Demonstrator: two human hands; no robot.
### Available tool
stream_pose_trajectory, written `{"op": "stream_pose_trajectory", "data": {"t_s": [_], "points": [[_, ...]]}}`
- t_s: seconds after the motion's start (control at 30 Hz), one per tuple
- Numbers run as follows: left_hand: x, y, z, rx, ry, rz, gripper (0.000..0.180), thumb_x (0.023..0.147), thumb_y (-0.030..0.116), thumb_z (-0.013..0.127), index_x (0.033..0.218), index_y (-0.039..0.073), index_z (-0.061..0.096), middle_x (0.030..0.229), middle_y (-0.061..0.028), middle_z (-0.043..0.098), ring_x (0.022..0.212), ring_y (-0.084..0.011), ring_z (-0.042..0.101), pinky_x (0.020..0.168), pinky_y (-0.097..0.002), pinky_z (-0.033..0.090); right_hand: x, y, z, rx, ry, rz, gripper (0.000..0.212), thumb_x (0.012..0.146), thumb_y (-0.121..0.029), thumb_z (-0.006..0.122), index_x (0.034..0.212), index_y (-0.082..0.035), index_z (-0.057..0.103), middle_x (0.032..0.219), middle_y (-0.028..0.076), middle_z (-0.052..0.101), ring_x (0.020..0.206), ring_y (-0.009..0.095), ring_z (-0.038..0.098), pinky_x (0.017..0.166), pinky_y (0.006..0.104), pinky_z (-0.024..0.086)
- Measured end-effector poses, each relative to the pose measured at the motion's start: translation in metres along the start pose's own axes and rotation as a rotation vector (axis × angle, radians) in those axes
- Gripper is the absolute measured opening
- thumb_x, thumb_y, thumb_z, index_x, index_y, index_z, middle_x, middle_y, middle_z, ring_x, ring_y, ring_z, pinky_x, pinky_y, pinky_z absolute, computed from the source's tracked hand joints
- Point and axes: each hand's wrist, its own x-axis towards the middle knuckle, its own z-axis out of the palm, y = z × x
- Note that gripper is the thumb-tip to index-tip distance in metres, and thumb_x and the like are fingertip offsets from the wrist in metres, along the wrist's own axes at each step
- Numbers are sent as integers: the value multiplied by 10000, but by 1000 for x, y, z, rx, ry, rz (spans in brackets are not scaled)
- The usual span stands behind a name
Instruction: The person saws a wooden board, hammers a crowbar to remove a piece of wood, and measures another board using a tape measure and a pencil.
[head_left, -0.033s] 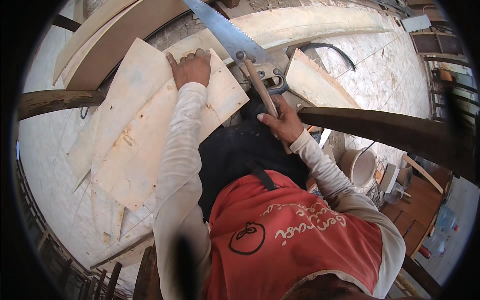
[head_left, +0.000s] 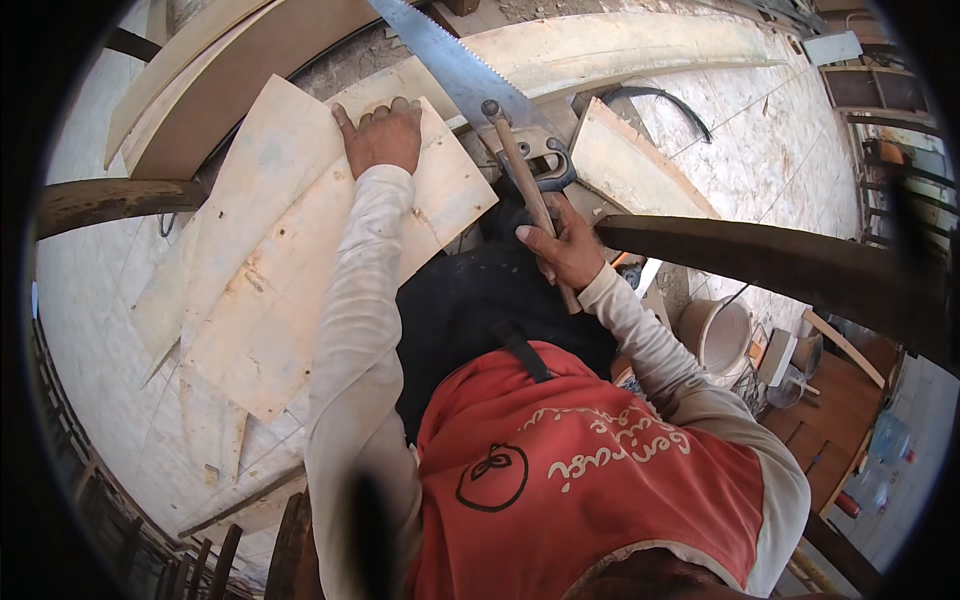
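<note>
From the head camera, the right hand (head_left: 576, 246) is clamping its fingers around one hammer (head_left: 528, 170) near one saw (head_left: 462, 78). The left hand (head_left: 385, 143) is lying on one board (head_left: 445, 190); I can't tell if its fingers are gripping. One bucket (head_left: 693, 322) is sitting rightward, insides unclear.

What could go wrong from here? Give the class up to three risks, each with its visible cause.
The left hand rests on the boards, so a stray blow from the hammer in the right hand could hurt it. The saw's teeth are bare; a forward reach might cut. The boards overlap and may slip.
</note>
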Motion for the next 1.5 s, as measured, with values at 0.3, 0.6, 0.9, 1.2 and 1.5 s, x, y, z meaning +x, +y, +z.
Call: {"op": "stream_pose_trajectory", "data": {"t_s": [0.3,0.6,0.9,1.2,1.5], "points": [[5,-4,2,-56,-59,13,401,1051,401,373,1065,141,679,960,-124,751,966,-275,708,1189,-573,202,-10,28,21,152,-2,59,391,1022,-428,543,1143,-57,524,691,52,547,579,156,578,498,330,462],[9,0,1,-58,-54,-17,396,1038,423,423,1050,136,696,986,-145,748,1026,-294,694,1194,-557,204,50,45,-23,-472,81,-311,508,1004,-527,532,1084,-26,559,775,241,638,736,437,651,659,481,487],[5,-1,3,-56,-17,-5,387,1041,411,420,1045,133,689,982,-135,749,1014,-301,693,1175,-557,229,65,51,-41,-285,61,-507,537,982,-586,523,1049,-60,610,798,135,612,746,349,634,687,421,492],[9,-2,5,-7,-35,0,416,1054,423,382,1037,136,683,972,-129,748,991,-293,700,1155,-546,264,67,37,-42,-352,103,-562,581,952,-611,549,1147,-68,619,817,227,667,823,441,672,741,502,515],[7,-1,8,110,-10,23,306,1048,307,379,1105,179,651,969,-61,743,930,-236,716,1097,-537,355,62,45,-41,-364,50,-491,551,953,-600,556,1066,-63,599,837,206,676,827,434,670,727,493,515]]}}
